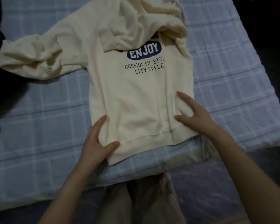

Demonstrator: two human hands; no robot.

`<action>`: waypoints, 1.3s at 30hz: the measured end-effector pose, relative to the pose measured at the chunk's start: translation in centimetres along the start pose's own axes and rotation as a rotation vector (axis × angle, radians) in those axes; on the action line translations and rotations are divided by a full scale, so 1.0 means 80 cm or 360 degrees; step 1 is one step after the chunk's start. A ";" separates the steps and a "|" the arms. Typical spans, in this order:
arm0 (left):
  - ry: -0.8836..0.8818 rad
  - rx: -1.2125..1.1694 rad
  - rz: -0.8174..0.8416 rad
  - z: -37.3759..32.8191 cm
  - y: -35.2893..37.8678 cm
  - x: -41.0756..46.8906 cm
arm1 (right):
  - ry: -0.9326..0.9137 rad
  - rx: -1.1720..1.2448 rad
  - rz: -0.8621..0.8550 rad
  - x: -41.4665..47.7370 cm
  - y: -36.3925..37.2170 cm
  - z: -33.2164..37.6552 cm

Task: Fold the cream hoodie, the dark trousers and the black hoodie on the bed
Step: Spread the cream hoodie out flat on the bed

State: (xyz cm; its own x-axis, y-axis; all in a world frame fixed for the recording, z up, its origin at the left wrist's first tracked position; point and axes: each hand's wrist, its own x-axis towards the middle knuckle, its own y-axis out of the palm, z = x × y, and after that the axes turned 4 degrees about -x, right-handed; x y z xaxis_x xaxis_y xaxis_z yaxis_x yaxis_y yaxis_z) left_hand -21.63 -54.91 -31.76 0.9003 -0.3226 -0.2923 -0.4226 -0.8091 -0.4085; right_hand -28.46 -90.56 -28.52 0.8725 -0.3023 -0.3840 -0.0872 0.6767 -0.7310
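Soft cream hoodie (pixel 136 94) lies front-up on the blue checked bed (pixel 47 110), right side folded in, hood crumpled. Left hand (pixel 97 143) spread flat on the ribbed hem corner. Right hand (pixel 196 115) splayed, pressing the fold.

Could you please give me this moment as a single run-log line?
cream hoodie: front up on bed, one side folded in, other sleeve out | left hand: pressing hem corner | right hand: pressing folded side

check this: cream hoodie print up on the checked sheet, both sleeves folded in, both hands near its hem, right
Not both: in the head view one sleeve lies spread out leftward. The cream hoodie is print up, left hand and right hand near its hem.
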 end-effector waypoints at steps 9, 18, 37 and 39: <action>-0.0282 0.0289 -0.0030 0.026 -0.060 -0.021 | 0.0453 -0.0093 0.0070 -0.076 -0.008 -0.056; 0.0407 0.1095 -0.0334 -0.062 -0.009 0.010 | 0.0198 -0.0624 -0.0502 -0.044 -0.014 0.002; 0.0683 0.1273 -0.0140 -0.029 0.123 0.161 | -0.0841 -0.0673 -0.0909 0.140 -0.014 0.118; 0.0662 0.1271 -0.0131 -0.030 0.124 0.161 | -0.1109 -0.0880 -0.0890 0.181 -0.025 0.152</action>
State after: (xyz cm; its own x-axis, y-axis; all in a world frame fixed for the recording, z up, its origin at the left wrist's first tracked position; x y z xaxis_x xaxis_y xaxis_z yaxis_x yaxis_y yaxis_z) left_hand -13.97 -68.23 -37.52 0.8303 -0.5561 0.0373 -0.1626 -0.3057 -0.9381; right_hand -9.78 -88.15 -25.75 0.9246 0.0946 0.3690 0.3592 0.1059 -0.9272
